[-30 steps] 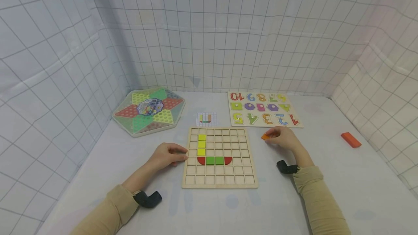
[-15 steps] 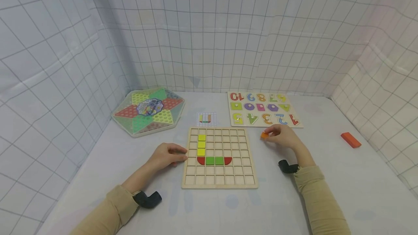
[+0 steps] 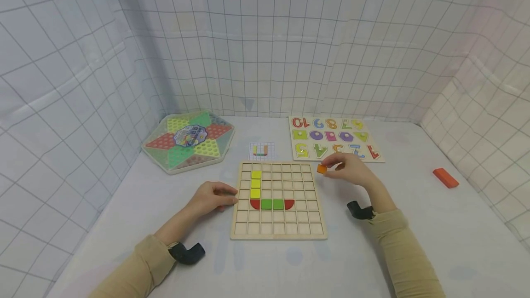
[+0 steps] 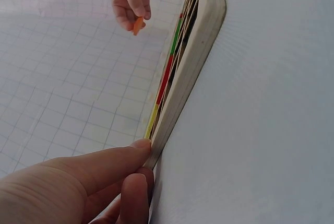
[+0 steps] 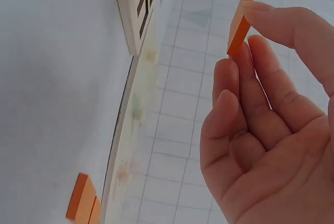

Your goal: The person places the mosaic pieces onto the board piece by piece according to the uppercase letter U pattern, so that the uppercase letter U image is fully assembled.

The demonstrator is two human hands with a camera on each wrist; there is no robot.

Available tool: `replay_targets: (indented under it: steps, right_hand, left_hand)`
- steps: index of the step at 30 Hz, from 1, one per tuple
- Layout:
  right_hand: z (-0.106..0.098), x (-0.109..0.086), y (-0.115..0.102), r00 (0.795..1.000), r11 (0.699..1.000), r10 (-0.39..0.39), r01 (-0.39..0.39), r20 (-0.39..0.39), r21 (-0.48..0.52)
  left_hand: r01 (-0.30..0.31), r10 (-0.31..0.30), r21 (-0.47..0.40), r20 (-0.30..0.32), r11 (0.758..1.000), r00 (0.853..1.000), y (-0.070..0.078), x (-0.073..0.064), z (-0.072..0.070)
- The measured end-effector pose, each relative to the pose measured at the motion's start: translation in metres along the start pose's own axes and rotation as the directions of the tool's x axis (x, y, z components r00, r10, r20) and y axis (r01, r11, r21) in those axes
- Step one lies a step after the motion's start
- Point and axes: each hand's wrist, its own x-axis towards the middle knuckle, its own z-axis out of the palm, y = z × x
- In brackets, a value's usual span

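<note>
My right hand (image 3: 349, 169) pinches an orange square tile (image 3: 322, 169) between thumb and fingers, raised near the upper right corner of the wooden grid board (image 3: 279, 236). In the right wrist view the tile (image 5: 240, 23) sits tilted at the fingertips, while the other fingers are loosely bent. At the board's left edge, my left hand (image 3: 211, 197) holds the rim; the left wrist view shows a fingertip on top and other fingers bent against the side. Several yellow tiles (image 3: 256, 183) form a column on the board, above a row of green tiles (image 3: 272, 203) between red rounded pieces (image 3: 289, 203).
A small pattern card (image 3: 269, 146) lies behind the board. Back left is a hexagonal game board (image 3: 188, 139); back right, a number-and-shape puzzle (image 3: 296, 144). Orange blocks (image 3: 446, 178) lie at the far right. Grid-patterned cloth (image 3: 265, 49) walls in the white table.
The right hand has lifted the orange tile and carried it leftward to the board's upper right corner. The left hand and the board have stayed in place.
</note>
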Motion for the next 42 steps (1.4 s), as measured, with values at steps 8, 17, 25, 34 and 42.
replay_targets:
  steps: [8, 17, 25, 34, 42]
  right_hand:
    - [0.018, 0.01, -0.022, 0.986, 0.994, -0.108, 0.106, 0.129, 0.023]
    - [0.044, 0.023, -0.03, 0.961, 0.993, -0.12, 0.122, 0.251, 0.006]
    - [0.056, 0.027, -0.034, 0.938, 0.991, -0.128, 0.131, 0.323, 0.011]
    - [0.069, 0.029, -0.033, 0.925, 0.992, -0.12, 0.128, 0.36, 0.003]
    - [0.073, 0.03, -0.032, 0.921, 0.992, -0.118, 0.129, 0.371, -0.005]
  left_hand:
    - [-0.003, 0.003, -0.005, -0.002, 1.0, 1.0, 0.0, 0.0, 0.0]
    - [-0.005, 0.005, -0.005, 0.003, 1.0, 1.0, 0.0, 0.0, 0.0]
    - [-0.013, 0.013, -0.002, 0.004, 1.0, 1.0, 0.001, -0.001, 0.0]
    - [-0.015, 0.015, -0.011, 0.006, 1.0, 1.0, 0.001, -0.001, 0.0]
    - [-0.008, 0.008, 0.001, 0.003, 1.0, 1.0, 0.001, -0.001, 0.0]
